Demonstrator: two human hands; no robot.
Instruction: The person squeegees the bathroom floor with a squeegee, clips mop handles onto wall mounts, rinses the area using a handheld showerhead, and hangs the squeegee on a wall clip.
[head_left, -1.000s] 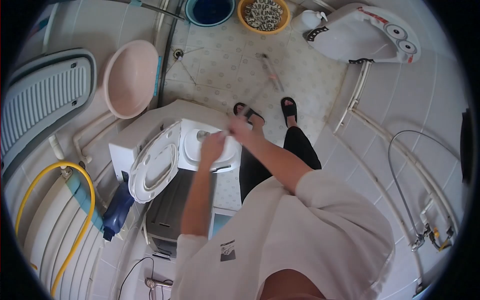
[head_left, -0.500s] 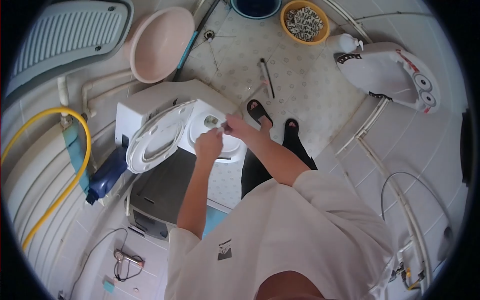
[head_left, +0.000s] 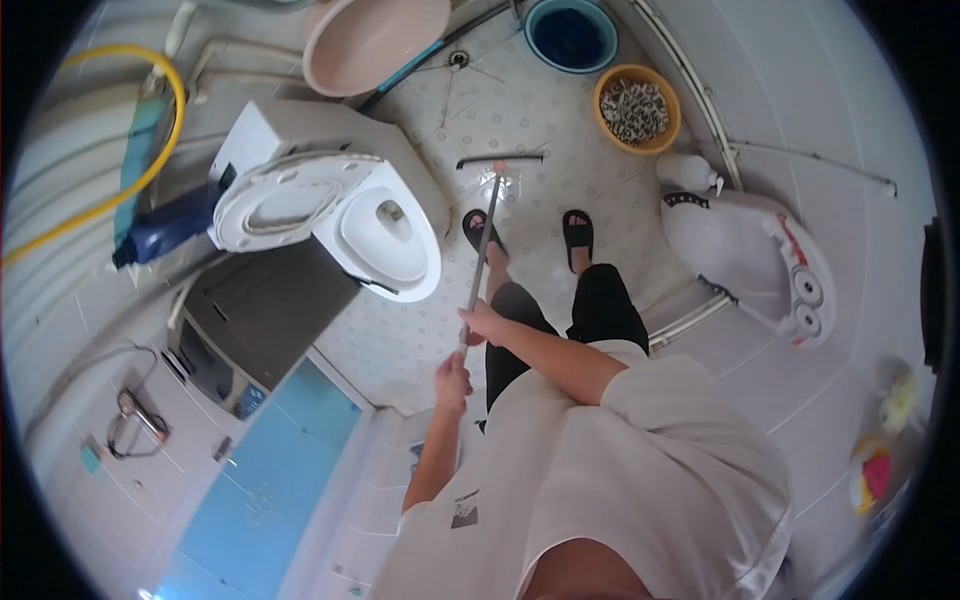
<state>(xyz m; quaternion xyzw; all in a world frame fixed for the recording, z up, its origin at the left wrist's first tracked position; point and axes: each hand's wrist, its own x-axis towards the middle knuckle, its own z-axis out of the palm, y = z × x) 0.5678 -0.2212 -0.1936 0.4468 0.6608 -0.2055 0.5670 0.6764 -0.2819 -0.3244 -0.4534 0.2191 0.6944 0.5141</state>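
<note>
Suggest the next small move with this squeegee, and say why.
Perhaps push the squeegee gently toward the drain: its blade seems to lie on the floor between drain and sandals, beside a shiny, possibly wet patch, and the left hand and right hand grip it.

Ahead of the right hand (head_left: 482, 321) are three basins: one pink basin (head_left: 375, 45), one blue basin (head_left: 571, 36) and one orange basin (head_left: 638, 109). Nearer it, two slippers (head_left: 578, 235). To its left, one toilet (head_left: 379, 232), one yellow hose (head_left: 180, 105), one blue bottle (head_left: 170, 226).
</note>
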